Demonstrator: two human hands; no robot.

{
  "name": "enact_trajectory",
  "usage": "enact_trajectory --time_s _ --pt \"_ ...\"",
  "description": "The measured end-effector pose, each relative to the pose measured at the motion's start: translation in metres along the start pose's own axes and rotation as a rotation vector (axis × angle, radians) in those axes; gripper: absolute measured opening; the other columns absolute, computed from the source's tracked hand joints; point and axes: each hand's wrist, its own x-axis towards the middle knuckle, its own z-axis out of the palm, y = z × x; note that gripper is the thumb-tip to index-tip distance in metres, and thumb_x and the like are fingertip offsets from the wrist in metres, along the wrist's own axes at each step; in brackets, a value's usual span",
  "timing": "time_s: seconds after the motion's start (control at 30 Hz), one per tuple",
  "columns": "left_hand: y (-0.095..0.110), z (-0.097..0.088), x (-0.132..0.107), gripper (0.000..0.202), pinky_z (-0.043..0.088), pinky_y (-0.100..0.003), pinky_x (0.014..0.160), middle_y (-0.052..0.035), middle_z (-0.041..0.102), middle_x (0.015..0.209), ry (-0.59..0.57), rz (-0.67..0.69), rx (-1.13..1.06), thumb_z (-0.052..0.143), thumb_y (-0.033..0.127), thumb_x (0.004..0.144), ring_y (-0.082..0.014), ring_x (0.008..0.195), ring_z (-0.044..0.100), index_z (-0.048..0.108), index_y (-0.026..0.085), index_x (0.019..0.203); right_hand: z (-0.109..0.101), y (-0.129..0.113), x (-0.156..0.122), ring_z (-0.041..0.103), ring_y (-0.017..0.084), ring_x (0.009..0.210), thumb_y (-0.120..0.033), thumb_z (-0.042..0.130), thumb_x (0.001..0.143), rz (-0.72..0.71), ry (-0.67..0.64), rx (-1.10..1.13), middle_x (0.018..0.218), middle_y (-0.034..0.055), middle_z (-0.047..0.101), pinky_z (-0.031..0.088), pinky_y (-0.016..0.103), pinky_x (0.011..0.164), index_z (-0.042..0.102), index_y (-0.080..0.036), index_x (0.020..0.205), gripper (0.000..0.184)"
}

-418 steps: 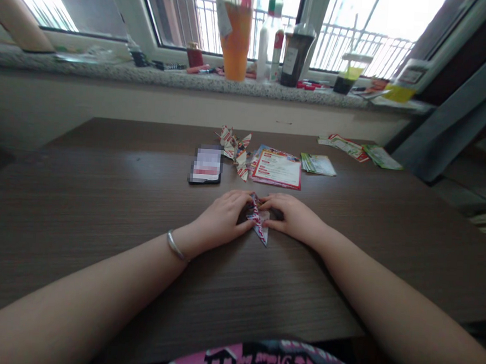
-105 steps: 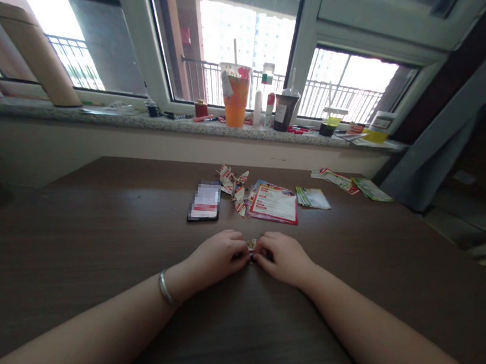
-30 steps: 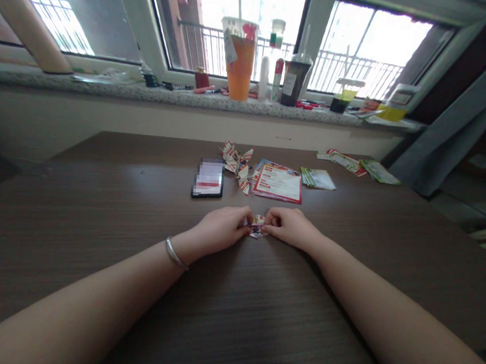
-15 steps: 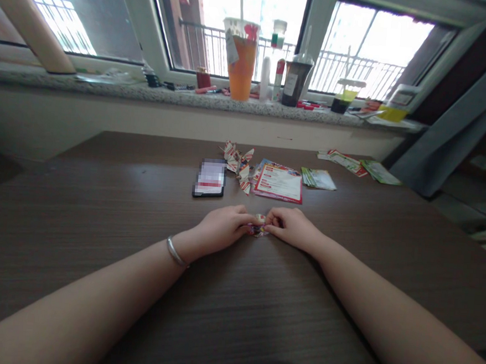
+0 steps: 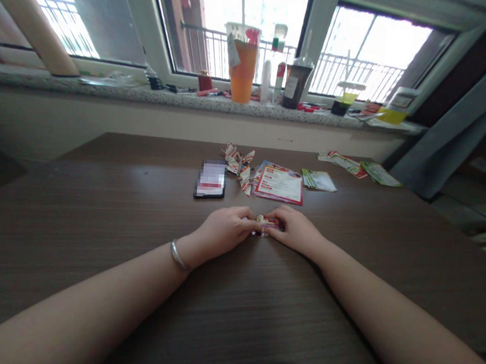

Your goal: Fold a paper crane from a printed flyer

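A small folded piece of red-and-white printed paper (image 5: 264, 223) lies on the dark wooden table (image 5: 100, 205) between my two hands. My left hand (image 5: 223, 231), with a silver bangle on the wrist, pinches its left end with curled fingers. My right hand (image 5: 295, 230) pinches the right end, fingers curled too. Most of the paper is hidden under my fingertips. Both forearms rest on the table.
Beyond my hands lie a phone (image 5: 210, 180), several finished paper cranes (image 5: 240, 162), a red-bordered leaflet (image 5: 279, 183) and more leaflets (image 5: 318, 179) to the right. On the stone windowsill stand an orange drink cup (image 5: 243, 63), bottles and a dark cup (image 5: 294, 80).
My hands have stayed on the folded paper and closed in on it a little; the paper shows less. The view shifted slightly.
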Motion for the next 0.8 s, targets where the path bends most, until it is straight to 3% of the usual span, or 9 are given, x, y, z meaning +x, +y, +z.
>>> enact_trajectory --time_s 0.17,0.43,0.7,0.8 --pt "0.005 -0.004 0.001 0.032 0.044 -0.027 0.066 -0.0018 0.062 0.091 -0.013 0.039 0.141 0.047 0.02 0.09 -0.0164 0.078 0.058 0.063 0.036 0.113 -0.003 -0.005 -0.001 0.058 0.016 0.08 -0.037 0.062 0.081 0.007 0.002 -0.044 0.092 0.0056 0.062 0.043 0.026 0.069 0.066 -0.019 0.099 0.026" --pt "0.01 -0.007 0.001 0.024 0.047 -0.031 0.075 -0.0051 0.064 0.094 -0.002 0.022 0.15 0.048 0.019 0.089 -0.0186 0.084 0.058 0.069 0.024 0.099 -0.009 -0.019 -0.007 0.058 0.019 0.081 -0.046 0.056 0.084 -0.052 0.004 -0.251 0.091 0.0072 0.062 0.042 0.032 0.074 0.064 -0.018 0.086 0.029" --pt "0.007 -0.004 0.002 0.024 0.048 -0.031 0.083 -0.007 0.062 0.104 0.048 -0.042 0.018 0.046 0.024 0.092 -0.018 0.093 0.058 0.067 0.021 0.102 -0.007 -0.014 -0.005 0.056 0.019 0.094 -0.026 0.056 0.085 -0.207 0.034 -0.103 0.1 0.0067 0.064 0.043 0.033 0.084 0.06 -0.019 0.076 0.013" --pt "0.006 -0.004 0.002 0.023 0.047 -0.03 0.083 -0.007 0.061 0.105 0.057 -0.052 -0.018 0.047 0.025 0.091 -0.0178 0.093 0.057 0.066 0.021 0.104 -0.007 -0.014 -0.005 0.056 0.019 0.092 -0.024 0.057 0.085 -0.234 0.017 -0.079 0.093 0.0063 0.066 0.043 0.033 0.084 0.059 -0.019 0.076 0.011"
